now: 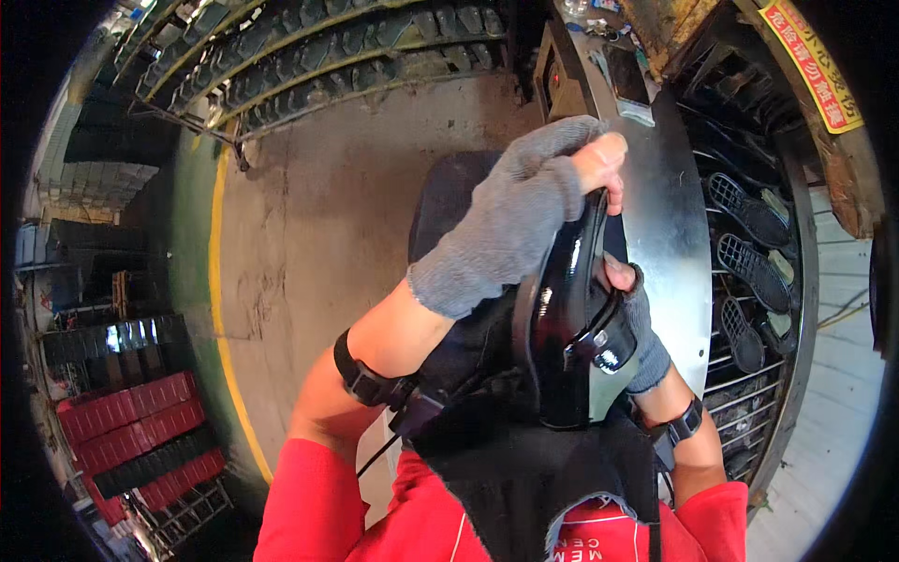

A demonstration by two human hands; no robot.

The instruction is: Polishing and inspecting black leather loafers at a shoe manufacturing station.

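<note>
A glossy black shoe stands lengthwise over my lap, with a grey-green piece like a shoe last showing at its near end. My left hand, in a grey fingerless glove, reaches across the shoe's far end. Its bare fingers are bent at that tip, and whether they pinch anything small there is hidden. Against the shoe's right side, my right hand wears a similar glove and grips it, thumb showing at the opening. Most of the right fingers are behind the shoe. A black apron lies beneath.
A metal worktable stands close on my right. Beyond it, a rack holds several dark shoe soles. Shelves of dark footwear line the far side. At left are a yellow floor line and stacked red pieces.
</note>
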